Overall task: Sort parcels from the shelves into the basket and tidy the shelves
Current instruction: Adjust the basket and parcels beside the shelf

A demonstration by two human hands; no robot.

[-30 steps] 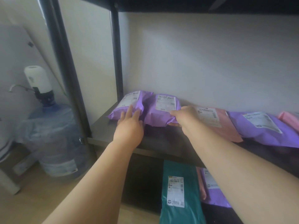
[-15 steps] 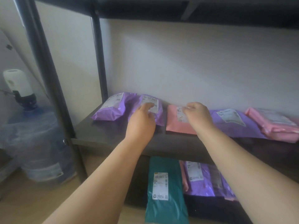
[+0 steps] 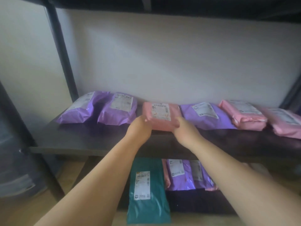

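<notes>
Since half a second ago the left hand has left the second purple parcel and the right hand has slid off the label, so that both now meet at the near edge of the pink parcel. The parcel lies flat in the middle of the dark shelf, its back edge close to the wall. The left fingers curl round its near-left corner and the right hand grips the near-right corner, though blur hides how deep either hold goes. The likeliest trouble is the neighbour on the right. A large purple parcel lies touching or just beside the pink one's right edge, so a skewed pull or push could drag it out of line and towards the stacked pink parcels beyond. The wrapping looks like slick plastic film, and a hold on the corners alone may slip or let the middle sag if the parcel is lifted. Should it drop off the front edge, it would probably land on the teal parcel, which already overhangs the lower shelf, and could knock that to the floor. No basket is in view, so any carry would begin without sight of the target.
</notes>
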